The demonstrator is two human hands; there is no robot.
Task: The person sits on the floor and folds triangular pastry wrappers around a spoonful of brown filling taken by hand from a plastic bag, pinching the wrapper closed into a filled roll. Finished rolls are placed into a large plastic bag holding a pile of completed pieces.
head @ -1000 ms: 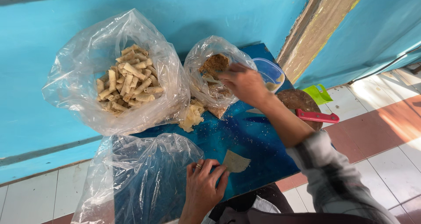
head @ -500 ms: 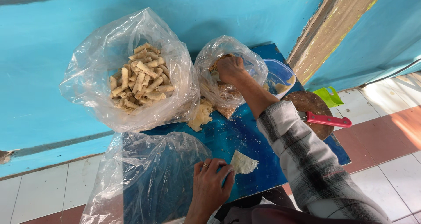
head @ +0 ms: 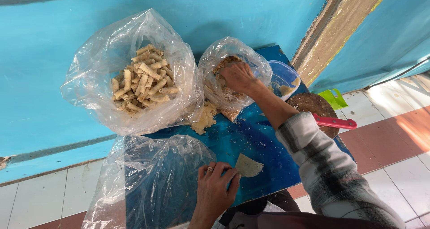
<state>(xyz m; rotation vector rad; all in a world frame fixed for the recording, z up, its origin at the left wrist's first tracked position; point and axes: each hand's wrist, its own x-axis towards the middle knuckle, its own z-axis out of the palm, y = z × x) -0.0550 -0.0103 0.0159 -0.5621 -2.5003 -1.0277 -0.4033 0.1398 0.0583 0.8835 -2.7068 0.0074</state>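
Note:
My right hand (head: pixel 238 77) reaches into a small clear plastic bag (head: pixel 219 58) holding brownish filling; whether its fingers grip anything is hidden. My left hand (head: pixel 216 188), with a ring on one finger, lies flat on the blue tabletop (head: pixel 255 139), its fingertips pressing the edge of a thin pale wrapper sheet (head: pixel 248 166). A large clear bag (head: pixel 89 85) at the back left is full of several rolled pastry sticks (head: pixel 141 83).
An empty crumpled clear bag (head: pixel 156 179) covers the table's front left. A pile of pale wrappers (head: pixel 205 117) lies between the bags. A clear tub (head: pixel 284 79), a round wooden board (head: pixel 313 105) with a red-handled knife (head: pixel 335 121) and a green object (head: pixel 333 99) stand right. Blue wall behind.
My right hand has gone from the small bag's rim down into the bag. The view has shifted a little. My left hand stays on the wrapper sheet.

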